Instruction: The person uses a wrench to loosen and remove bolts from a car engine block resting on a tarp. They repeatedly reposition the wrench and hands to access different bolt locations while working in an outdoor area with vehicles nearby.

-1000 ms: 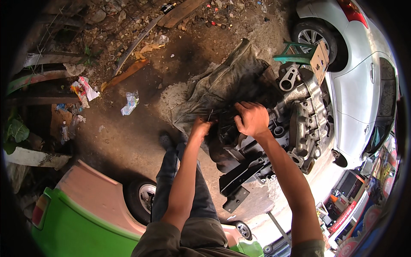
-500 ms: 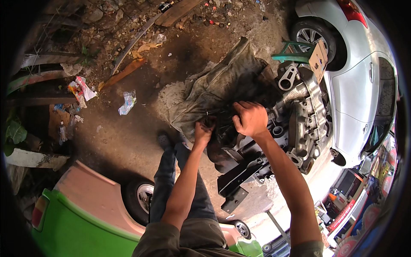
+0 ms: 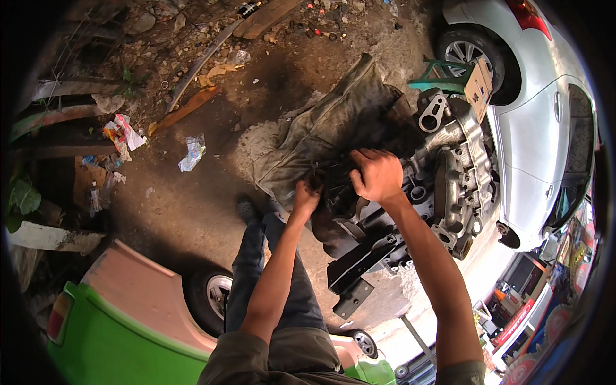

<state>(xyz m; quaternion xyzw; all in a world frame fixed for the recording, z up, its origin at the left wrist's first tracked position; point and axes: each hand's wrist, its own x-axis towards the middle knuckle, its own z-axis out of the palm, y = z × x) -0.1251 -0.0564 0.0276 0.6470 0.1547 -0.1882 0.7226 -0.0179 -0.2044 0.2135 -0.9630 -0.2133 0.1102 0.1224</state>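
Observation:
A dark, greasy engine (image 3: 350, 228) lies in front of me, with bare silver metal parts (image 3: 471, 163) along its right side. At the engine's left edge, the fingers of my left hand (image 3: 305, 200) are closed around a small dark piece; a thin bit sticks up from it, and its kind cannot be made out. My right hand (image 3: 381, 176) rests over the middle of the engine, fingers curled down and thumb toward the left. What lies under those fingers is hidden. A silver arm with a ringed end (image 3: 439, 108) sits on top at the far right.
A stained tarp (image 3: 314, 125) spreads beyond the engine. Behind it on the right stand a green stool (image 3: 443, 83) with a cardboard piece (image 3: 478, 90) and a silver car (image 3: 532, 128). A green and pink car body (image 3: 138, 289) is at near left. Planks (image 3: 186, 109) and litter (image 3: 192, 154) lie at left.
My left hand has shifted very slightly to the right, and the thin bit above its fingers has changed its tilt. My right hand stays almost in place.

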